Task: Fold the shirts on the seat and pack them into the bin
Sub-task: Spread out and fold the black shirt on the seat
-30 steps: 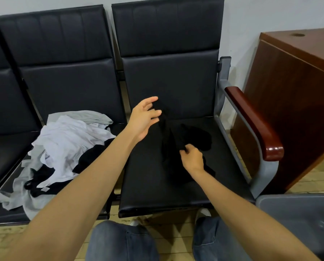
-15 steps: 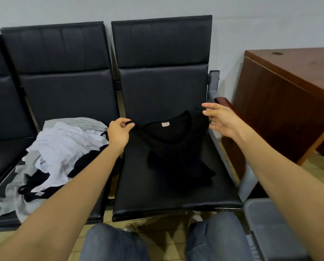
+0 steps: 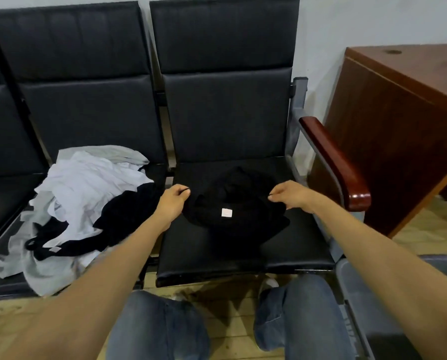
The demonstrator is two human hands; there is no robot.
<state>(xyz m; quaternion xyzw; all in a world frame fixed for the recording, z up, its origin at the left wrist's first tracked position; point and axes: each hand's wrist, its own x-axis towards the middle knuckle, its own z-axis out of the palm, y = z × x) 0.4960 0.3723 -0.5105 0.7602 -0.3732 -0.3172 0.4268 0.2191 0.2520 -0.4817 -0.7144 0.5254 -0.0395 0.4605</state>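
Knees in blue jeans (image 3: 165, 331), two of them, fill the bottom edge of the head view. Just to their right stands one grey bin (image 3: 347, 287); only its rim and part of an inner wall show, and the right forearm crosses over it, so what lies inside cannot be told.

Past the knees is the right-hand seat (image 3: 204, 258) of a black bench, and on its cushion lies one black shirt (image 3: 243, 224), bunched, with a small white label (image 3: 226, 212) facing up. Two bare hands hold it. The left hand (image 3: 174, 201) has its fingers curled, thumb and forefinger pinching the shirt's left edge. The right hand (image 3: 291, 194) pinches the right edge in the same way.

On the seat to the left sits one loose pile of shirts (image 3: 87, 188), white, grey and black cloth tangled together; how many garments it holds cannot be counted.

Three padded seat backs (image 3: 227, 115) rise behind, the leftmost cut by the frame. One wooden armrest (image 3: 331, 162) ends the bench on the right, and one brown wooden desk (image 3: 398, 120) stands beyond it against the wall.
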